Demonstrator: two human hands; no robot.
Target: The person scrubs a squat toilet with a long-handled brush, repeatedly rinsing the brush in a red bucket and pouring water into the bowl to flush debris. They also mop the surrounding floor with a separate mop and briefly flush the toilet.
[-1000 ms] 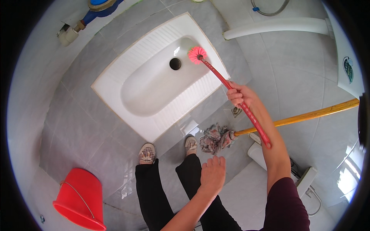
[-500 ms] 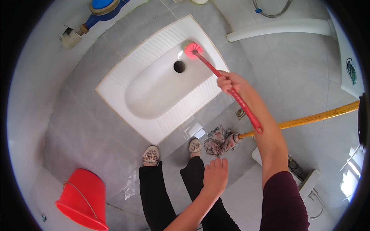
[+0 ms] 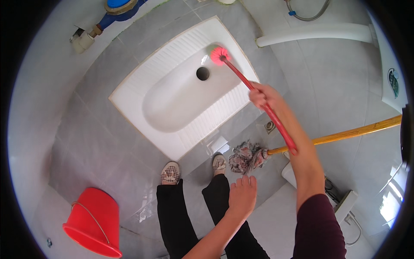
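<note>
My right hand (image 3: 265, 96) is wrapped round the red handle of a toilet brush (image 3: 276, 121). The handle's end lies along my forearm. Its round pink bristle head (image 3: 220, 55) presses against the far right end of the bowl in a white squat toilet (image 3: 172, 149), beyond the dark drain hole (image 3: 202, 74). My left hand (image 3: 242, 194) is held low over my right knee, back upward and fingers stretched forward, with nothing seen in it. The palm side is hidden.
A red bucket (image 3: 97, 216) with a wire handle stands at the lower left. To the right, a mop (image 3: 248, 157) with a wooden handle (image 3: 345, 134) lies near a floor drain (image 3: 270, 126). A white pipe (image 3: 315, 34) runs along the far right wall. Blue pipework (image 3: 114, 17) is at the far left.
The brush head and my right hand have shifted slightly right in the picture, and the whole view has moved a little too. My right hand keeps its grip; my left hand stays put.
</note>
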